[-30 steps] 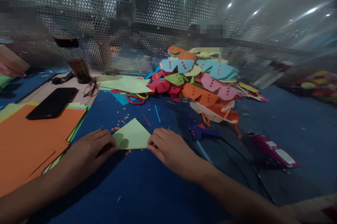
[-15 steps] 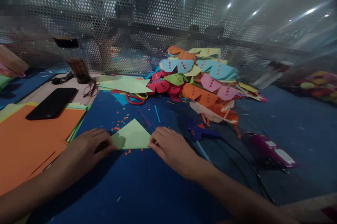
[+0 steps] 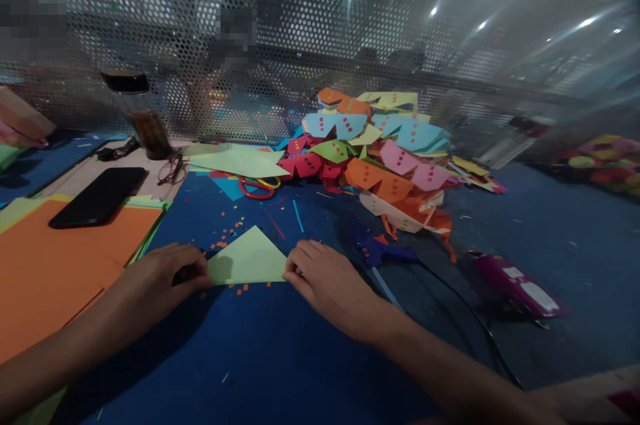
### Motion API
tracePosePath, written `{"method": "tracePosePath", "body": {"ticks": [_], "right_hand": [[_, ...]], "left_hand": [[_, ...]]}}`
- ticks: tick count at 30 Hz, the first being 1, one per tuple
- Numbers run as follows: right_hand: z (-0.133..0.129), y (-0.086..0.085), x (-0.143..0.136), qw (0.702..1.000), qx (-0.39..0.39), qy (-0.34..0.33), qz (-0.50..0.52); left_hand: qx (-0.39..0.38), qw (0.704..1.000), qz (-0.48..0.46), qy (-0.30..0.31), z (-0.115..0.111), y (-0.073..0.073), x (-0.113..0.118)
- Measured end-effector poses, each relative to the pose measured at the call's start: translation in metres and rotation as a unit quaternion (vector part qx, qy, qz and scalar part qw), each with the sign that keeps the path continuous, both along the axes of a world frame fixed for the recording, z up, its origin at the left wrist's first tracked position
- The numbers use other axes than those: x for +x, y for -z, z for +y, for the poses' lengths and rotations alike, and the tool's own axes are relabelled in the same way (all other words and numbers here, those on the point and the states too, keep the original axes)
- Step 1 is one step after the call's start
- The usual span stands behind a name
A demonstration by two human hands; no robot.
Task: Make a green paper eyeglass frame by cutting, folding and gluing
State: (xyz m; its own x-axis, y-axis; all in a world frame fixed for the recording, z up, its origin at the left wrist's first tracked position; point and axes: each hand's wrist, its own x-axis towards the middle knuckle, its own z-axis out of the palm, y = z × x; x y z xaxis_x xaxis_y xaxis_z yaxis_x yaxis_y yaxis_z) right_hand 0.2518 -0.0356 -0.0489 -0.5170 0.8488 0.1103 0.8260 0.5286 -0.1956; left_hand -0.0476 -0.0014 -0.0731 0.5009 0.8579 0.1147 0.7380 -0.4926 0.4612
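A pale green sheet of paper [image 3: 253,260], folded into a triangle, lies on the blue table with its peak pointing away from me. My left hand [image 3: 180,270] has its fingers curled and pinched at the triangle's left corner. At the right corner, my right hand [image 3: 315,272] pinches the paper between thumb and fingers. Small orange paper bits [image 3: 240,290] are scattered around the triangle. The corners themselves are hidden under my fingertips.
Orange paper sheets [image 3: 55,265] and a black phone [image 3: 100,197] lie left, near a lidded bottle [image 3: 147,125]. Scissors [image 3: 257,188] and a pile of cut colored paper [image 3: 380,152] are behind. A blue glue gun [image 3: 383,250] and purple case [image 3: 517,285] lie right.
My left hand has slid slightly to the left, showing more of the triangle's left corner. My right hand and the paper are almost unmoved.
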Motion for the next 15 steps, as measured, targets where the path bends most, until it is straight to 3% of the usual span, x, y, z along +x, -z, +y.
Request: {"method": "tracePosePath", "body": {"ticks": [10,15], "right_hand": [[0.000,-0.003,-0.001,1.000,-0.018,0.007,-0.005],[0.001,-0.002,0.000,1.000,-0.014,0.009,-0.002]], "left_hand": [[-0.129,0.989,0.050,-0.046,0.005,-0.015,-0.005],[-0.137,0.987,0.060,-0.056,0.007,-0.014,-0.008]]}}
